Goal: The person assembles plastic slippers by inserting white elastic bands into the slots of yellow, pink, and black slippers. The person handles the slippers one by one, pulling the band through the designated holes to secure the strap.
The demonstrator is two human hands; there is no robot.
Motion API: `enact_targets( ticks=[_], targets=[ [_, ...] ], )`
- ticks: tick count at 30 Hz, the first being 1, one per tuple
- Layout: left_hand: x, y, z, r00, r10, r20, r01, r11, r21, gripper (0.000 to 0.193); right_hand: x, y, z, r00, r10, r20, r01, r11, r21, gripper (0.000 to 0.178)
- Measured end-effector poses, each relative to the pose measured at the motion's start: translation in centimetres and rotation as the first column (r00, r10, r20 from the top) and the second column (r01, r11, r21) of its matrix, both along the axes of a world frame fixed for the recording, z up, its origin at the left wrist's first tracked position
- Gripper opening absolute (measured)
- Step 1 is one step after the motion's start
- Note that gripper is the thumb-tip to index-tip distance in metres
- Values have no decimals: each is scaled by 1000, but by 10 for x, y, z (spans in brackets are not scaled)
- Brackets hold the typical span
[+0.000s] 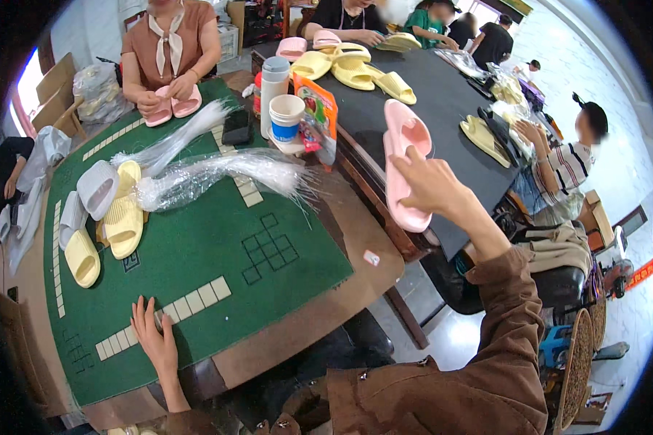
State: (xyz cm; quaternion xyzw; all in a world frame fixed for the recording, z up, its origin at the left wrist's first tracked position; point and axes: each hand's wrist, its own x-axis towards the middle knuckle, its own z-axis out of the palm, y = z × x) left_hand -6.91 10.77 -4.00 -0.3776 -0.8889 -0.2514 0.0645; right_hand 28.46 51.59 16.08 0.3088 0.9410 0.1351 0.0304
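Left to right: I see yellow slippers (pixel 123 210) toward the mat's (pixel 196 250) left edge. My left hand (pixel 154 339) rests palm down by the mat's near edge, fingers slightly spread, holding nothing. My right hand (pixel 429 183) has its fingers closed on pink slippers (pixel 395 192), tipped upright at the black table's (pixel 446 112) left edge; contact unclear. Probably light, springy foam, smooth, hard to break. I'd pinch both soles mid-length, straps uncrushed.
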Motion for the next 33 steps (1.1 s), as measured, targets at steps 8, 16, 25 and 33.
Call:
enact_targets(
  ticks=[8, 16, 25, 33],
  targets=[
    [73, 7, 33, 960, -222, 172, 154, 928, 338, 35, -88, -183, -42, 977, 204, -66, -212, 968, -136, 73],
    [159, 24, 66, 911, -388, 142, 303, 860, 410, 43, -126, -220, -92, 946, 310, -96, -324, 915, -238, 82],
    [204, 89, 64, 897, -440, 30, 435, 894, 109, 80, -71, -110, -104, 876, -119, -467, 75, 991, -112, 70],
    [193, 92, 45, 861, -507, -28, 506, 862, -39, 86, -70, -87, -136, 886, -273, -374, 214, 957, -194, 72]
  ],
)
